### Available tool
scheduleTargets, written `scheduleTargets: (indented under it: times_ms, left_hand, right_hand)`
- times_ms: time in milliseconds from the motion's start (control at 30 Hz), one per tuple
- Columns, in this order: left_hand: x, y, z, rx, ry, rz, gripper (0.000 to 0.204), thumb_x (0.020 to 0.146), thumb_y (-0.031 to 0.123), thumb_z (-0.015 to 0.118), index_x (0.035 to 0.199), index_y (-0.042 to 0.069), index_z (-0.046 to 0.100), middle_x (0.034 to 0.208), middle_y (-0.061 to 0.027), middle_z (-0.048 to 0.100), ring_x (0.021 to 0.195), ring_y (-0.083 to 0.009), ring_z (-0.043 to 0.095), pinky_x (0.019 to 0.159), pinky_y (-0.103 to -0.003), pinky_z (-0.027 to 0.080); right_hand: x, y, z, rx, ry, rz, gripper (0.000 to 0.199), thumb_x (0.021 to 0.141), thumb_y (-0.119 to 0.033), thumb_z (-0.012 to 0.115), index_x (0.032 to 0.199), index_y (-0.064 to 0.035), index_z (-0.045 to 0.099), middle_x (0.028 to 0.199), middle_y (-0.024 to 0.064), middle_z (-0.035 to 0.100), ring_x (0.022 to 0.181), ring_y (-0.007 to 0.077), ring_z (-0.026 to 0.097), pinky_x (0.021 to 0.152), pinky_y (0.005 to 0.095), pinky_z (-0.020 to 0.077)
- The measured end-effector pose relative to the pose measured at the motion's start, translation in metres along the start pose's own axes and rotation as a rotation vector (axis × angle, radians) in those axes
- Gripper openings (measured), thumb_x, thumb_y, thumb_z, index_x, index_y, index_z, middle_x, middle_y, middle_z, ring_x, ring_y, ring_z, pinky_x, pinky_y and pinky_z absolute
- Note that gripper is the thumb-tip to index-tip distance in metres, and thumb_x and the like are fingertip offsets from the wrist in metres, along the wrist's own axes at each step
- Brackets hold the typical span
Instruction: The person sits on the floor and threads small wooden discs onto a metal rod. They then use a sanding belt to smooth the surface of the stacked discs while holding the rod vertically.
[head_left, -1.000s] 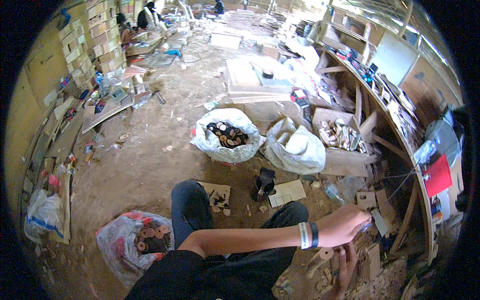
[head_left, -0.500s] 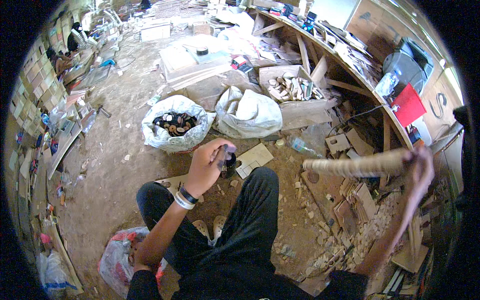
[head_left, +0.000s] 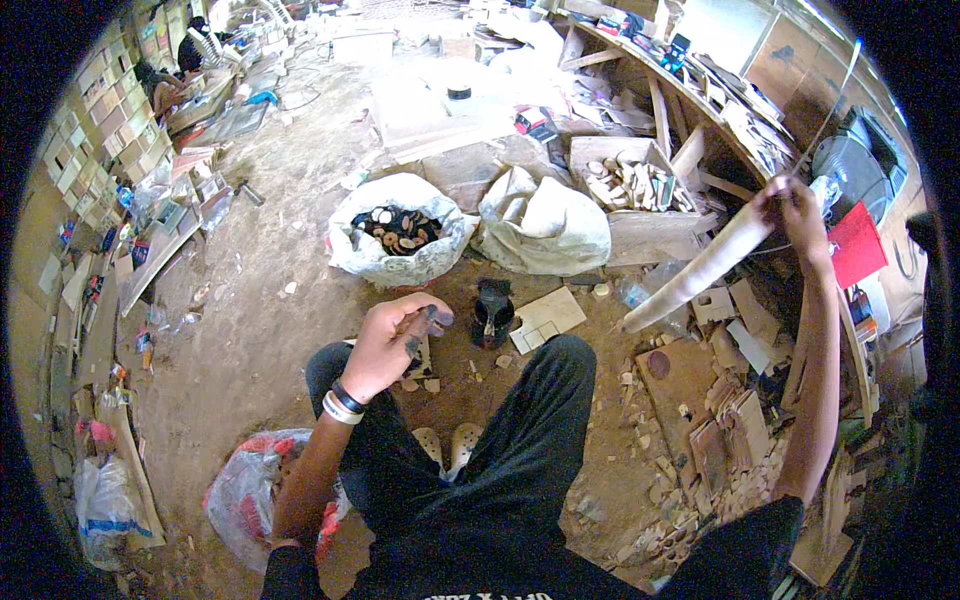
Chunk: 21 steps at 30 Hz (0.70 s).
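Observation:
My right hand [head_left: 797, 215] is raised at the right, closed round the upper end of a long pale rod-like stack [head_left: 700, 268]. The stack slants down toward the left and is smeared by motion. A thin strand [head_left: 838, 98] rises from above that hand. My left hand [head_left: 395, 340] hovers over my left knee, its fingers curled together, with dark stains at the fingertips. What it pinches, if anything, cannot be made out. On the ground beyond my knees stands a dark container [head_left: 492, 313], beside a flat wooden board [head_left: 548, 320].
A white sack [head_left: 350, 245] of dark round pieces stands ahead, next to another white sack [head_left: 560, 240]. Behind them is a wooden box [head_left: 640, 222] of small wood pieces. A workbench [head_left: 715, 115] curves along the right. Wood scraps [head_left: 740, 425] litter the right-hand floor.
My right hand has risen, and the stack has swung from nearly level to a steep slant with its free end low. The view has shifted left. My left hand stays curled.

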<state>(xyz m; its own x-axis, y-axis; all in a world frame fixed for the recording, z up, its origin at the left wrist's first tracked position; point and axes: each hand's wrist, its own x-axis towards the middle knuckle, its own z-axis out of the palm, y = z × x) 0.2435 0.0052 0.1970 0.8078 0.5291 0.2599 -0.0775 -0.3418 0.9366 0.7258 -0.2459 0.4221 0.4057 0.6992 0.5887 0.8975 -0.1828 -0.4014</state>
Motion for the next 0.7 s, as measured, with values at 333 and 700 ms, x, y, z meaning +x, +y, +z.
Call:
scheduleTargets:
  times_ms: [333, 700]
  left_hand:
    - [0.028, -0.021, -0.003, 0.135, 0.089, -0.009, 0.04, 0.09, 0.027, 0.075, 0.119, 0.001, 0.065, 0.113, -0.0109, 0.07, 0.095, -0.0182, 0.067, 0.085, -0.03, 0.052]
    - [0.191, 0.049, -0.009, -0.084, 0.197, 0.428, 0.081, 0.064, 0.036, 0.094, 0.127, 0.003, 0.055, 0.116, -0.0149, 0.068, 0.104, -0.0232, 0.067, 0.093, -0.036, 0.052]
  right_hand:
    - [0.072, -0.08, 0.084, 0.292, -0.122, -0.163, 0.039, 0.109, -0.031, 0.042, 0.084, -0.0048, 0.059, 0.07, 0.0019, 0.061, 0.062, 0.0108, 0.056, 0.063, 0.0261, 0.0471]
    - [0.123, -0.268, 0.148, 0.782, 0.001, -0.304, 0.026, 0.105, -0.019, 0.048, 0.086, -0.0058, 0.06, 0.067, 0.0009, 0.059, 0.055, 0.0098, 0.054, 0.052, 0.0238, 0.0447]
